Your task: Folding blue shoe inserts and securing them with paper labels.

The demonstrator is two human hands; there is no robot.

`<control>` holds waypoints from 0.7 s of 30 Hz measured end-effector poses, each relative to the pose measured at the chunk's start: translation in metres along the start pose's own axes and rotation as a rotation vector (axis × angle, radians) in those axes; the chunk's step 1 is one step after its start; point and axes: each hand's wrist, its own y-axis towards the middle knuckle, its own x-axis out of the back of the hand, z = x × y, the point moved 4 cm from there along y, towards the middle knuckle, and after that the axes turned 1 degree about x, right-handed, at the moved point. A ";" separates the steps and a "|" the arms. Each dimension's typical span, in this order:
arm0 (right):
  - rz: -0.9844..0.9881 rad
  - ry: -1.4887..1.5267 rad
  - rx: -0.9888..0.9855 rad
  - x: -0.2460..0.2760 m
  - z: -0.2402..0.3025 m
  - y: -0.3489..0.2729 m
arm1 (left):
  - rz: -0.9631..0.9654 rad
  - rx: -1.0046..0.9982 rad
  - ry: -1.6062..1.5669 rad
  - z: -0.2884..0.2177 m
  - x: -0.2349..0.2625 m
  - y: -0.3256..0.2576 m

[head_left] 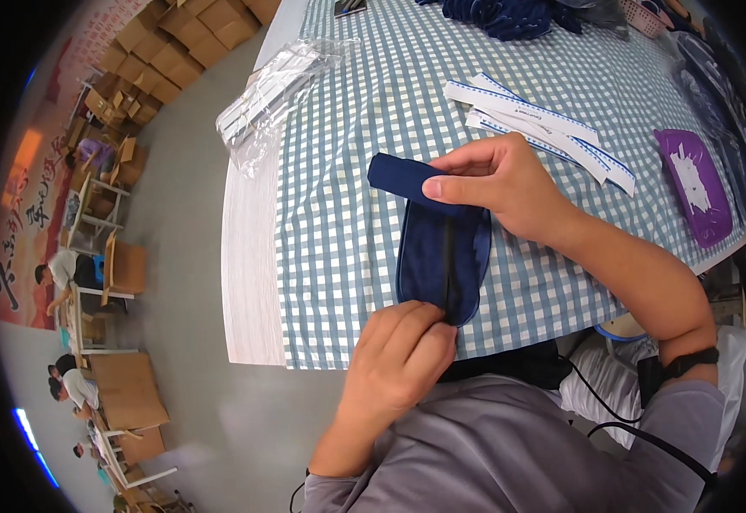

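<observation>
A navy fabric pouch with rounded ends and a dark zipper along its length lies on the checked tablecloth in front of me. My left hand is closed at the pouch's near end, its fingers pinched by the end of the zipper. Across the far end is a flat, folded bundle of navy fabric. Between thumb and fingers, my right hand grips the bundle's right part. Whether bundle and pouch are one piece, I cannot tell.
White paper strips with blue edges lie beyond my right hand. A purple wipes pack is at the right, a clear plastic bag at the far left. Navy garments are heaped at the back. People and cardboard boxes are off left.
</observation>
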 end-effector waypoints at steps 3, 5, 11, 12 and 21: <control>-0.009 0.035 0.001 0.003 -0.002 -0.002 | 0.073 0.118 0.034 -0.006 0.000 0.009; -0.014 0.031 -0.002 0.001 -0.001 -0.001 | 0.128 0.175 0.092 -0.009 -0.002 0.009; -0.023 0.026 -0.020 0.000 -0.002 -0.002 | -0.020 0.112 0.103 -0.007 -0.002 -0.011; -0.019 0.029 -0.022 -0.001 -0.001 -0.001 | -0.001 0.090 0.102 -0.008 -0.001 -0.012; -0.029 -0.006 0.000 -0.002 -0.001 -0.001 | -0.014 0.202 0.020 -0.006 0.000 -0.008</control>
